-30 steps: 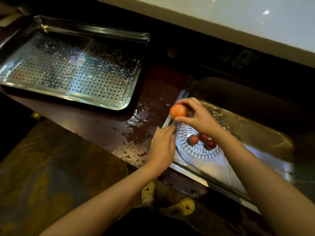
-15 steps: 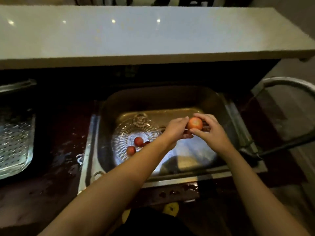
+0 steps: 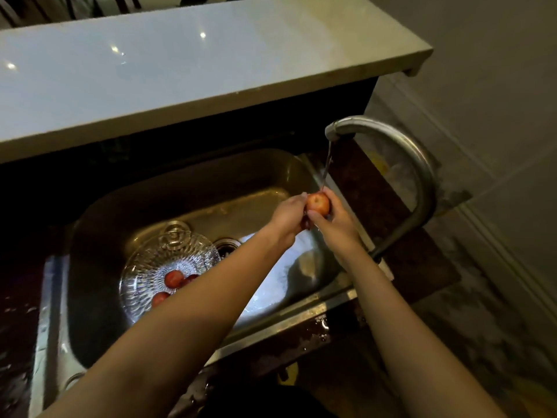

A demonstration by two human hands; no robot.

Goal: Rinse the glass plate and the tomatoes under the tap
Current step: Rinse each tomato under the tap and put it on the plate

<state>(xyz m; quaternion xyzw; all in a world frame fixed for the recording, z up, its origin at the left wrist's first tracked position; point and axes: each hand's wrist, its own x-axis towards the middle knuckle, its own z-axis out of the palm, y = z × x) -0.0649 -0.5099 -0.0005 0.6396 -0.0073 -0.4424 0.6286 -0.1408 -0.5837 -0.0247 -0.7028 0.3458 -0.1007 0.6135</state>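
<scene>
Far to the left of both hands I see a strip of dark, wet table [image 3: 15, 312] running along the steel sink [image 3: 180, 188]. Inside the sink, down and left of the left hand, the glass plate [image 3: 141, 267] lies flat on the bottom, just beside the drain [image 3: 226, 245]. On it rest the other tomatoes [image 3: 173, 278]: two show plainly, and a third peeks out from behind the left forearm. The left hand [image 3: 287, 217] reaches over the basin, its fingers curled against the left side of the held tomato [image 3: 318, 204]. The right hand [image 3: 337, 224] grasps the same tomato from the right and underneath. Both hands hold it raised above the sink's right end. Up and right of the hands, the curved tap [image 3: 391, 131] is running. Its thin stream [image 3: 327, 167] lands on top of the tomato between the fingers.
</scene>
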